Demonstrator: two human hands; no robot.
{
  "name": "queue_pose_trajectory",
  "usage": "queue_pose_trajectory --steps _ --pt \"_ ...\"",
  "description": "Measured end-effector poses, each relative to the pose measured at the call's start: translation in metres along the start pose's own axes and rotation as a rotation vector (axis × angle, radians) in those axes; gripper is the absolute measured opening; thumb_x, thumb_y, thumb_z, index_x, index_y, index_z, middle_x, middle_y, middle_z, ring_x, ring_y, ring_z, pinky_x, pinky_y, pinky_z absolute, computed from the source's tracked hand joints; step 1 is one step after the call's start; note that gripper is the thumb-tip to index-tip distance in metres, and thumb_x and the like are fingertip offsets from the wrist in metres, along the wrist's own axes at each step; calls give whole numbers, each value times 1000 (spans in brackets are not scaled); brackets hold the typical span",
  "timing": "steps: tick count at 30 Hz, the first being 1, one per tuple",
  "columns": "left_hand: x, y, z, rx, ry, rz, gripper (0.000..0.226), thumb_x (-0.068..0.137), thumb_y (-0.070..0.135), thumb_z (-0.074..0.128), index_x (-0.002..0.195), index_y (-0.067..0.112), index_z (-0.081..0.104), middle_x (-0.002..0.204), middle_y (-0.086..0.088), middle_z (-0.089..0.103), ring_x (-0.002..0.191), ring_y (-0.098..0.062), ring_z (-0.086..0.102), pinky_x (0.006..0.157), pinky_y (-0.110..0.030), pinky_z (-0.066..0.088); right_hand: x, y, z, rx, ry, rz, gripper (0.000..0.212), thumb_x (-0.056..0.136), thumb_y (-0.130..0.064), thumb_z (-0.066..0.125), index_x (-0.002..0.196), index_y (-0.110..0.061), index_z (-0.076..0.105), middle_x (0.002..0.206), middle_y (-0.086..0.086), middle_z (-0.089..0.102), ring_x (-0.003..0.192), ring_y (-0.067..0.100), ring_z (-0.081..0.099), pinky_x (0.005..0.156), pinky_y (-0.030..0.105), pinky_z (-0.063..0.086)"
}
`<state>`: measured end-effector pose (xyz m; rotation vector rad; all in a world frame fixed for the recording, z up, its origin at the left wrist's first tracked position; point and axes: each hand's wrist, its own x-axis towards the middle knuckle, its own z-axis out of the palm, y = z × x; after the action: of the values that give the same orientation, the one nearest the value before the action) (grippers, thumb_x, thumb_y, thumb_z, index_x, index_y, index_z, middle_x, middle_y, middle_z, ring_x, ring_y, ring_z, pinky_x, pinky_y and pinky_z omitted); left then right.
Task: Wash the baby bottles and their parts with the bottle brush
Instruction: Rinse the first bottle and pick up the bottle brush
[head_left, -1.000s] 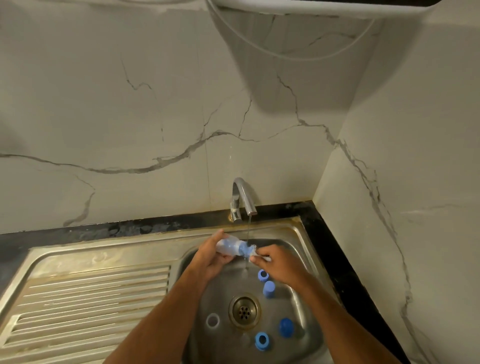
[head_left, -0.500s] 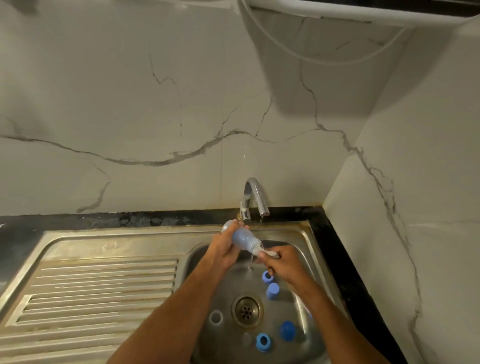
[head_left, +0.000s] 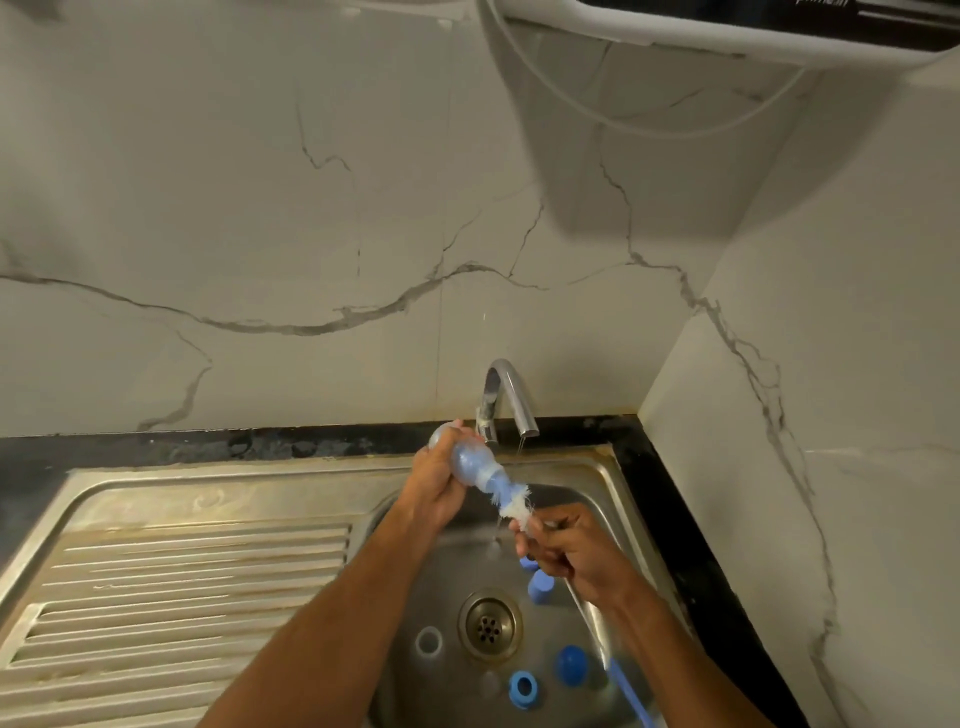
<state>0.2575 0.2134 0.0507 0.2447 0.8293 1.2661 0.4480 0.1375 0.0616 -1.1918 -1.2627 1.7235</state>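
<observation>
The sink basin (head_left: 597, 488) holds loose bottle parts around the drain (head_left: 488, 626). At 9 o'clock of the drain lies one clear ring (head_left: 429, 640). At 5 o'clock lies one blue ring (head_left: 523, 688). At 4 o'clock sits one blue cap (head_left: 571, 665). At 1 o'clock stands one blue cup-shaped part (head_left: 540, 588), and a further blue piece (head_left: 529, 564) shows just above it, partly hidden by the right hand. That gives five loose parts visible.

The ribbed draining board (head_left: 182, 587) lies at 9 o'clock of the basin.

The left hand (head_left: 435, 486) grips the baby bottle (head_left: 475, 465) above the basin, mouth tilted toward 4 o'clock. The white bristles of the bottle brush (head_left: 514, 506) protrude at the bottle mouth. The right hand (head_left: 563, 551) grips the brush just below the bristles; its blue handle (head_left: 631, 693) emerges under the right forearm at 5 o'clock.

One faucet (head_left: 506, 400) stands at 12 o'clock, with a thin stream of water (head_left: 521, 447) falling beside the bottle.
</observation>
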Motion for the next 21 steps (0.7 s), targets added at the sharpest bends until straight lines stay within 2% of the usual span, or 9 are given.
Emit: queue_pose_trajectory --steps 4,6,8,11,13,16,18,20,21 --pt "-10 -9 8 -34 -80 -39 31 90 13 72 118 4 63 101 -17 65 94 -25 64 93 -46 53 9 -2 8 24 1 -27 22 99 -9 52 97 -3 73 80 18 65 52 13 36 50 26 26" --pt "-9 -4 4 -17 -78 -47 39 90 13 73 125 4 60 108 -18 64 99 -26 65 94 -46 54 9 4 9 48 -15 -14 21 99 -11 53 101 -1 72 81 17 63 54 14 37 49 25 27" --pt "-6 2 -3 66 -55 -71 37 93 22 70 124 6 57 110 -17 66 104 -27 65 96 -45 55 6 7 4 29 21 17 21 99 -14 55 101 -2 72 81 15 63 56 14 41 48 21 31" --pt "-5 4 -11 291 80 -189 66 79 52 76 123 6 58 114 -13 67 104 -22 64 90 -35 56 11 1 1 -176 125 3 23 98 -15 59 84 -5 73 75 11 68 60 26 49 54 25 41" --pt "-1 4 -19 329 169 -253 66 78 47 78 122 1 60 106 -13 68 96 -20 65 90 -33 57 17 -3 4 -425 177 -40 26 95 -13 62 72 -6 73 68 6 69 60 29 57 60 26 48" --pt "-1 11 -16 306 166 -249 43 92 22 70 127 1 56 117 -20 66 107 -31 67 90 -42 58 19 -1 7 -663 233 -38 28 94 -16 61 68 -16 69 63 -2 65 57 16 59 57 16 47" --pt "-1 13 -5 268 141 -238 41 95 26 66 126 2 56 124 -22 62 116 -37 62 96 -46 55 20 3 12 -729 244 -54 30 93 -15 63 65 -23 65 61 -7 62 57 8 60 59 17 48" --pt "-2 14 10 261 150 -219 55 95 37 66 133 1 52 126 -21 58 126 -38 55 107 -48 46 24 3 24 -717 200 -44 32 94 -16 62 63 -23 62 55 -9 57 53 4 55 58 21 48" --pt "0 13 14 281 155 -209 66 90 41 70 138 1 48 125 -21 57 127 -36 54 107 -47 46 26 0 30 -663 182 -32 30 96 -18 59 67 -17 65 54 -9 55 50 3 51 54 20 44"
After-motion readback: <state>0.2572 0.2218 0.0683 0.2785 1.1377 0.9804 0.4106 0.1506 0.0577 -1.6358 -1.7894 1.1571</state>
